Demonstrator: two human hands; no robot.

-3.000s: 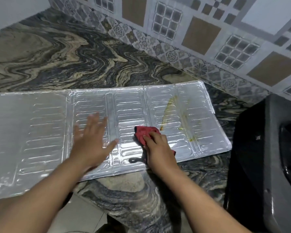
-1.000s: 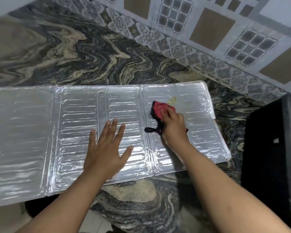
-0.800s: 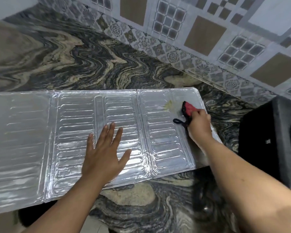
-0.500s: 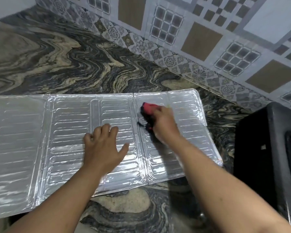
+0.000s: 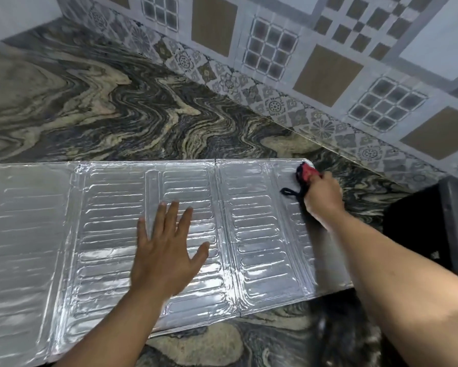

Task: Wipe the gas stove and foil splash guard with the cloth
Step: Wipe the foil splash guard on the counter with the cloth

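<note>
We see the shiny foil splash guard (image 5: 111, 234) lying flat on the swirly stone counter (image 5: 116, 115). Our left hand (image 5: 167, 255) presses flat on it, fingers spread wide. Our right hand (image 5: 322, 194) squeezes the red cloth (image 5: 306, 172) at the guard's far right corner, by the dark stove (image 5: 455, 223)

No writing, label, brand mark or number can be read anywhere in the frame. The foil splash guard (image 5: 111, 234) across the middle carries only embossed ridges, and the wall tiles (image 5: 328, 72) along the top show patterns, not letters. The dark stove (image 5: 455, 221) at the right edge shows no legible marking.
</note>
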